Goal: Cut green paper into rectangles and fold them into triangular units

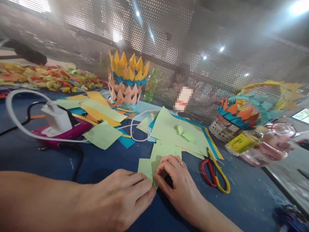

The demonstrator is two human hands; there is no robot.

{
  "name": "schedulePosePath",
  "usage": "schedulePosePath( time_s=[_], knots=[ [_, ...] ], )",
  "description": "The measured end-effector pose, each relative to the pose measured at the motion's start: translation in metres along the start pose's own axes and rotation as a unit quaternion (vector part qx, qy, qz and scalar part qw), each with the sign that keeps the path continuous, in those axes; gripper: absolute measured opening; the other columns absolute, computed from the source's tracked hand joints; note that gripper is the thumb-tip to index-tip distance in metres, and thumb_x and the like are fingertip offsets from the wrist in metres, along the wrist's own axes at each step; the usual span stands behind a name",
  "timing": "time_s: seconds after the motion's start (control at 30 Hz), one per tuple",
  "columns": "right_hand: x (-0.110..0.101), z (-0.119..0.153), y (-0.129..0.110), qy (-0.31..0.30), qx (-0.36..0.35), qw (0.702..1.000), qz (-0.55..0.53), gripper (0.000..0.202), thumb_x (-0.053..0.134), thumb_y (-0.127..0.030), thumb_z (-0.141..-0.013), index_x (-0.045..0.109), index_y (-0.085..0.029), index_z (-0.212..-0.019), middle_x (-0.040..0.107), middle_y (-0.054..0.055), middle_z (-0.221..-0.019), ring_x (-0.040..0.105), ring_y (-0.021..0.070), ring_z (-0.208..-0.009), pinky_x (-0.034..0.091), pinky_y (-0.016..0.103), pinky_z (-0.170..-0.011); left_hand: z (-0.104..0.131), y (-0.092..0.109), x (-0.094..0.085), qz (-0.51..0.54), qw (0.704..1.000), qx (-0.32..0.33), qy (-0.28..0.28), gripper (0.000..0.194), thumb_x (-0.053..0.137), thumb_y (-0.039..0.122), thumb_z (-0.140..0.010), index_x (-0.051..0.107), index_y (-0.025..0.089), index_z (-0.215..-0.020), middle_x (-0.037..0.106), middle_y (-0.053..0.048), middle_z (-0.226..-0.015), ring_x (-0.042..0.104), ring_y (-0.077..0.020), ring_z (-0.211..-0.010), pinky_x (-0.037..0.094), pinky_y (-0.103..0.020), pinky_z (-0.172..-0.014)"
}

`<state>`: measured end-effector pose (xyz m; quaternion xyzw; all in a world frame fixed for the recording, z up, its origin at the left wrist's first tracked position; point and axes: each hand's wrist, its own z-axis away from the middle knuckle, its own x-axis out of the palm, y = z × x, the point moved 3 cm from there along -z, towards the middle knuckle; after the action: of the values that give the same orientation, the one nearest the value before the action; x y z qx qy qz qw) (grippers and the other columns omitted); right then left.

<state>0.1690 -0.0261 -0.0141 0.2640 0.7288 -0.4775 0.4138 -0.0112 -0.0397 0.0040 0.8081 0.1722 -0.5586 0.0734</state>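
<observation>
Two bare hands meet at light green paper (145, 166) near the front middle of the blue table. My left hand (125, 196) has its fingers closed on the paper's lower edge. My right hand (175, 178), with a ring on one finger, pinches the same paper from the right, its fingers curled and the thumb near the left fingertips. More green paper (166, 149) lies just beyond the hands. A larger green sheet (166, 125) behind it carries small folded green pieces (184, 134). Scissors with red and yellow handles (216, 178) lie right of my right hand.
A purple power strip (82, 129) with a white charger (56, 119) and cables is at left, beside coloured paper strips (103, 111). Behind stand a folded-paper basket (127, 80) and green bottle (151, 85). Another paper basket (225, 129) and a yellow-labelled bottle (242, 141) are right.
</observation>
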Motion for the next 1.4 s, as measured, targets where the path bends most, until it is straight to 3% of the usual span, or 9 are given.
schedulePosePath(
  time_s=[0.13, 0.23, 0.4, 0.6, 0.8, 0.97, 1.1, 1.4],
  knots=[
    [-0.001, 0.0, 0.0, 0.006, -0.004, 1.0, -0.003, 0.016, 0.061, -0.008, -0.088, 0.054, -0.021, -0.081, 0.059, 0.002, -0.093, 0.054, 0.0219, -0.093, 0.041, 0.041, -0.087, -0.005, 0.002, -0.007, -0.004, 1.0, 0.023, 0.006, 0.031, 0.049, 0.016, -0.091, 0.061, 0.013, -0.12, 0.071, -0.005, -0.094, 0.063, -0.0201, -0.078, 0.05, -0.032, -0.065],
    [0.0, 0.001, 0.0, 0.01, -0.008, 1.0, -0.001, 0.016, 0.061, -0.009, -0.088, 0.053, -0.021, -0.081, 0.058, 0.001, -0.092, 0.054, 0.0211, -0.092, 0.04, 0.042, -0.091, -0.01, 0.001, -0.008, 0.0, 1.0, 0.008, -0.014, 0.023, 0.052, 0.015, -0.091, 0.065, 0.015, -0.11, 0.07, -0.003, -0.091, 0.061, -0.0189, -0.077, 0.048, -0.032, -0.061],
    [0.001, 0.002, 0.0, 0.014, -0.011, 1.0, -0.001, 0.017, 0.062, -0.009, -0.088, 0.053, -0.021, -0.081, 0.059, 0.001, -0.092, 0.054, 0.0216, -0.093, 0.04, 0.042, -0.09, -0.011, 0.0, -0.001, 0.019, 0.999, -0.001, -0.033, 0.016, 0.058, 0.017, -0.088, 0.065, 0.018, -0.103, 0.067, -0.001, -0.088, 0.059, -0.0193, -0.078, 0.045, -0.031, -0.062],
    [-0.003, 0.002, 0.001, 0.0, 0.012, 1.0, -0.02, 0.014, 0.065, -0.014, -0.088, 0.054, -0.022, -0.084, 0.058, 0.001, -0.095, 0.054, 0.0229, -0.095, 0.039, 0.043, -0.088, -0.012, -0.005, 0.012, 0.047, 0.998, 0.001, -0.049, 0.025, 0.072, 0.02, -0.073, 0.063, 0.019, -0.097, 0.065, 0.0, -0.089, 0.057, -0.0194, -0.073, 0.038, -0.032, -0.05],
    [-0.007, 0.002, 0.001, -0.026, 0.037, 0.997, -0.055, 0.018, 0.072, -0.019, -0.084, 0.055, -0.022, -0.09, 0.058, 0.001, -0.102, 0.053, 0.023, -0.098, 0.039, 0.044, -0.089, -0.01, -0.012, 0.027, 0.079, 0.995, -0.011, -0.06, 0.022, 0.062, 0.017, -0.079, 0.062, 0.023, -0.1, 0.064, -0.001, -0.093, 0.057, -0.0196, -0.084, 0.047, -0.027, -0.064],
    [-0.009, 0.0, 0.009, -0.026, 0.054, 0.995, -0.084, 0.023, 0.073, -0.017, -0.084, 0.053, -0.022, -0.094, 0.057, 0.002, -0.104, 0.052, 0.023, -0.101, 0.041, 0.042, -0.091, -0.009, -0.011, 0.023, 0.095, 0.994, -0.017, -0.054, 0.02, 0.057, 0.017, -0.083, 0.062, 0.023, -0.101, 0.061, -0.001, -0.091, 0.056, -0.0181, -0.084, 0.049, -0.025, -0.072],
    [-0.009, -0.001, 0.015, -0.024, 0.055, 0.994, -0.096, 0.022, 0.066, -0.007, -0.086, 0.051, -0.022, -0.094, 0.056, 0.002, -0.103, 0.051, 0.0219, -0.103, 0.041, 0.039, -0.093, -0.008, -0.012, 0.019, 0.09, 0.995, -0.029, -0.032, 0.021, 0.057, 0.014, -0.081, 0.063, 0.023, -0.099, 0.061, -0.001, -0.089, 0.055, -0.0186, -0.081, 0.048, -0.025, -0.069],
    [-0.005, 0.001, 0.019, -0.005, 0.032, 0.996, -0.085, 0.024, 0.052, 0.0, -0.088, 0.05, -0.022, -0.097, 0.055, 0.004, -0.103, 0.05, 0.0231, -0.103, 0.041, 0.042, -0.094, -0.009, -0.021, 0.019, 0.15, 0.988, -0.004, -0.037, 0.017, 0.058, 0.017, -0.081, 0.065, 0.025, -0.095, 0.061, -0.001, -0.087, 0.055, -0.018, -0.077, 0.049, -0.024, -0.068]
  ],
)
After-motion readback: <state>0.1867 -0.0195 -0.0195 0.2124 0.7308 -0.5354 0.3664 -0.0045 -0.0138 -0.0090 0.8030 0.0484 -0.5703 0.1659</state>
